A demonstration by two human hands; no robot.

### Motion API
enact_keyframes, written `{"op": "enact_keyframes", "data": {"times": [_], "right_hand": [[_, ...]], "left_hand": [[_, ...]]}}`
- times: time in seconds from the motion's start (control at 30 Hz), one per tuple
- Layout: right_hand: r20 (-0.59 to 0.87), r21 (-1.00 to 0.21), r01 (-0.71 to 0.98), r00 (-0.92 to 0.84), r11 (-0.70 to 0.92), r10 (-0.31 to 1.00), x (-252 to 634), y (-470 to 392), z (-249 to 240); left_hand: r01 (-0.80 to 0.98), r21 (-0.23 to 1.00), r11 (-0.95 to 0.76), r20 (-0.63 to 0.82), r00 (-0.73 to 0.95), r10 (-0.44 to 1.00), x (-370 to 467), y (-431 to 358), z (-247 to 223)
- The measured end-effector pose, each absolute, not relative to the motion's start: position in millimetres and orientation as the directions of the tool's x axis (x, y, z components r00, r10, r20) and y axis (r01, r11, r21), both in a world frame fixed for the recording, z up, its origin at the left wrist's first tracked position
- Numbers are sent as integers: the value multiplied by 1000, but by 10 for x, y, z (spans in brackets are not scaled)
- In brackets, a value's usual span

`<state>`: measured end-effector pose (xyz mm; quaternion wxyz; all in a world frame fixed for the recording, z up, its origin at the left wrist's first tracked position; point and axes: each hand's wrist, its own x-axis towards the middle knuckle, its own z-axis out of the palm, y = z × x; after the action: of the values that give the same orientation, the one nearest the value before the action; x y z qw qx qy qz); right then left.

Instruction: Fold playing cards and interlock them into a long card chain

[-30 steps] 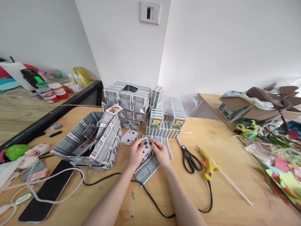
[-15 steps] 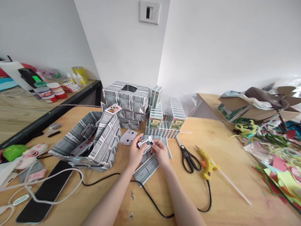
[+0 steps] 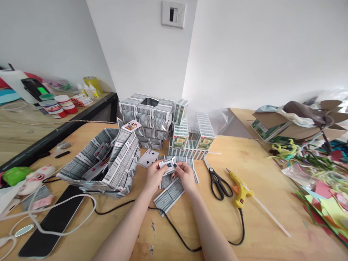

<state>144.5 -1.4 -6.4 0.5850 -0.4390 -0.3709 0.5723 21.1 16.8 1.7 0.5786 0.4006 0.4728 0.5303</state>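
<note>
Between my hands is a playing card [image 3: 168,167], its white face partly covered by my fingers and its far edge bent up. My left hand [image 3: 154,176] pinches it from the left, thumb on top. On the other side my right hand [image 3: 185,174] grips its right edge. Below them lie several patterned playing cards [image 3: 169,197], face down on the table. A face-up card with clubs [image 3: 148,158] rests left of my hands. Farther left stands a basket built of folded cards [image 3: 122,159], with loose cards inside.
Behind stand a card-built box [image 3: 148,116] and stacked card packs [image 3: 205,132]. Black scissors [image 3: 217,183] and a yellow glue gun [image 3: 240,188] lie to the right, its black cord crossing under my forearms. A phone [image 3: 51,224] and white cable occupy the left front.
My left hand has shifted slightly left and down, and the card has turned so that more of its printed face shows. The right hand stays nearly in place.
</note>
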Motion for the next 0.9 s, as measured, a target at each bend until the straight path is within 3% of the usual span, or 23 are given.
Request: {"op": "enact_keyframes", "data": {"times": [0.2, 0.33, 0.6, 0.73, 0.9], "right_hand": [[4, -988, -150, 117, 21, 993, 1461, -40, -10], [81, -994, -54, 195, 93, 977, 1467, -44, 25], [12, -984, -173, 214, 50, 977, 1436, -33, -24], [-13, -957, -290, 140, 29, 990, 1433, -27, -21], [-47, -963, -266, -32, -53, 998, 1416, -68, 24]], "left_hand": [[-242, 960, 139, -131, 48, 990, 200, 157, 20], [-230, 965, 128, -131, -1, 991, 241, 127, 42], [-187, 982, 15, -31, -83, 996, 281, 97, 95], [-170, 985, -10, -1, -66, 998, 270, 100, 86], [-187, 982, 7, -38, -162, 986, 256, 129, 13]]}}
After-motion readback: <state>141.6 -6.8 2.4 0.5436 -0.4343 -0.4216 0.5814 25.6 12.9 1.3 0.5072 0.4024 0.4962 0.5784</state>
